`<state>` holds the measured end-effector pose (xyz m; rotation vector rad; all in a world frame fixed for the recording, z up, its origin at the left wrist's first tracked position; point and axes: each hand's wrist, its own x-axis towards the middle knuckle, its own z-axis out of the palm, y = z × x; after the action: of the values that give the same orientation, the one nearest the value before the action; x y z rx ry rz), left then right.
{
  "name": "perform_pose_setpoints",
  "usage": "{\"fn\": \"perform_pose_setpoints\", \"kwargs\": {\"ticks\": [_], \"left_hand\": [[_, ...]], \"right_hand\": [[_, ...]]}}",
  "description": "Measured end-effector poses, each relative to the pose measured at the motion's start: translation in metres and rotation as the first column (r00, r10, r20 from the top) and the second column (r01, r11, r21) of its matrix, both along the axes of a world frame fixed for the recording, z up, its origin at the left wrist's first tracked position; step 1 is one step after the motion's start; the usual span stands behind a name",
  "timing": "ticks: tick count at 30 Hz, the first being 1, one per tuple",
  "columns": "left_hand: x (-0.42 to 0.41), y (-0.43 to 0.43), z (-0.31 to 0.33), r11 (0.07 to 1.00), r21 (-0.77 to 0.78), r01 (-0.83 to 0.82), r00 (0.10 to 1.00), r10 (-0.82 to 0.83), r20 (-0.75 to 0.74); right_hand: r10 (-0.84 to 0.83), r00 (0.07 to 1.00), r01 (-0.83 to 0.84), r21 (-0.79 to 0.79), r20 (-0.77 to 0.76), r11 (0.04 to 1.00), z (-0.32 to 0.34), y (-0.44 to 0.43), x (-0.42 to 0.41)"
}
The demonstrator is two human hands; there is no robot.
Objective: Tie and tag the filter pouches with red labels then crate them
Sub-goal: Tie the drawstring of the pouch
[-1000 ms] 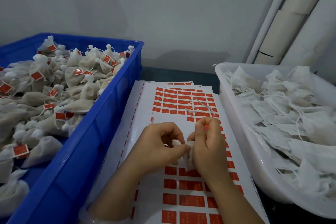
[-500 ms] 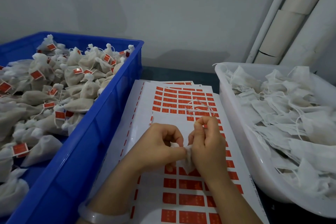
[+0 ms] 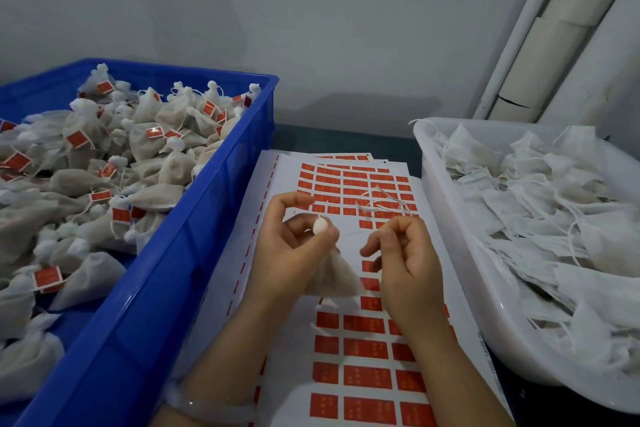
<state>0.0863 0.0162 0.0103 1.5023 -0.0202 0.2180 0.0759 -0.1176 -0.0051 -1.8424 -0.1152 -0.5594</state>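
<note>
grey wall behind, dark tabletop covered by sheets of red labels (image 3: 363, 347) running down the middle. my left hand (image 3: 294, 250) is curled, thumb and fingers pinched on the bunched white neck of a filter pouch (image 3: 332, 279); the pouch body hangs below the hand, over the sheets. my right hand (image 3: 403, 260) sits just beside it, fingers loosely curled, thumb and forefinger closed on a thin white string (image 3: 353, 234) stretched between the two hands. loose string ends (image 3: 381, 201) curl above the right hand. blue crate (image 3: 166, 288) on my left, piled with tied pouches carrying red tags. white tub (image 3: 485, 305) on my right, full of flat pouches without tags. pale bangle (image 3: 207, 404) on the left wrist. white pipes (image 3: 526, 28) in the right corner.
</note>
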Motion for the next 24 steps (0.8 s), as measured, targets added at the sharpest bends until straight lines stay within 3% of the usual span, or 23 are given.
{"fn": "perform_pose_setpoints", "kwargs": {"ticks": [8, 11, 15, 18, 21, 24], "left_hand": [[0.000, -0.002, -0.001, 0.984, 0.147, 0.097, 0.995, -0.092, -0.044], [0.004, 0.007, -0.001, 0.994, 0.112, -0.003, 0.998, 0.010, -0.062], [0.013, 0.020, -0.001, 0.965, -0.113, -0.239, 0.964, 0.222, -0.144], [0.017, 0.026, -0.002, 0.944, -0.161, -0.289, 0.946, 0.256, -0.198], [0.016, 0.022, -0.005, 0.962, -0.140, -0.233, 0.956, 0.201, -0.213], [0.016, 0.019, -0.007, 0.980, -0.103, -0.169, 0.968, 0.146, -0.205]], "right_hand": [[-0.115, 0.990, 0.108, -0.086, -0.086, 0.990, 0.001, -0.014, 0.007], [-0.079, 0.980, 0.063, -0.089, -0.185, 0.994, 0.001, -0.016, 0.008], [-0.171, 0.957, 0.165, -0.045, -0.234, 0.985, 0.003, -0.031, 0.012], [-0.164, 0.926, 0.090, -0.225, -0.339, 0.970, -0.002, -0.037, 0.013], [-0.134, 0.916, -0.046, -0.428, -0.379, 0.902, -0.004, -0.033, 0.016], [-0.116, 0.935, -0.149, -0.670, -0.334, 0.727, -0.002, -0.028, 0.025]]}}
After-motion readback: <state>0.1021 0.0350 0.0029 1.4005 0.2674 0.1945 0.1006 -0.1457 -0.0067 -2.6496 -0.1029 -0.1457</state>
